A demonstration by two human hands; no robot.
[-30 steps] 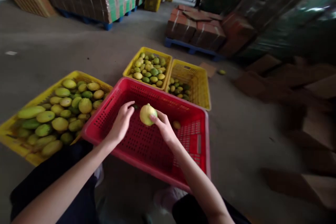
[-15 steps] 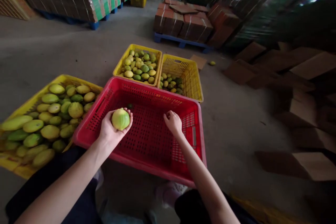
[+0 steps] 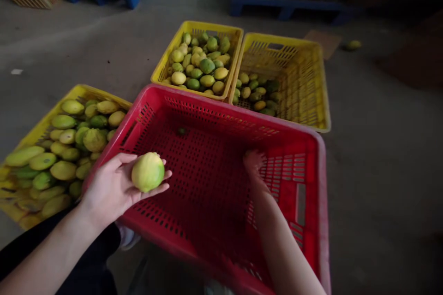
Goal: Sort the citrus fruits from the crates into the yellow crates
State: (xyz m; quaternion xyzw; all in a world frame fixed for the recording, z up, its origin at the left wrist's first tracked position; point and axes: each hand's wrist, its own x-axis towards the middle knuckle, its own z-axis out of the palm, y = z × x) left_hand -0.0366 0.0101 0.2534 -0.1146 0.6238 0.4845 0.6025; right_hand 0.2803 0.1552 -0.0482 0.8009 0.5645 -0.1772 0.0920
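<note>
A yellow-green lemon [image 3: 148, 172] rests in my left hand [image 3: 112, 189], palm up with the fingers beneath and beside it. That hand hangs over the left part of a large red crate [image 3: 228, 111]. My right hand [image 3: 254, 161] is down inside the crate near its right wall, smeared by motion, so its fingers cannot be made out. One small dark green fruit [image 3: 182, 131] lies on the crate's bottom near the far left corner. To the left, a yellow crate [image 3: 104, 94] is full of yellow and green lemons [image 3: 64, 170].
Behind the red crate stand a yellow crate of lemons [image 3: 195, 25] and another yellow crate [image 3: 294, 44] with a few fruits at its left. A cardboard piece [image 3: 323, 44] and a loose fruit [image 3: 353, 45] lie on the floor. Blue pallets [image 3: 285, 7] bear stacked boxes.
The view has tilted down and come closer to the crates. My right hand has gone lower into the red crate, towards its right wall. The lemon stays in my left hand, whose fingers have spread somewhat.
</note>
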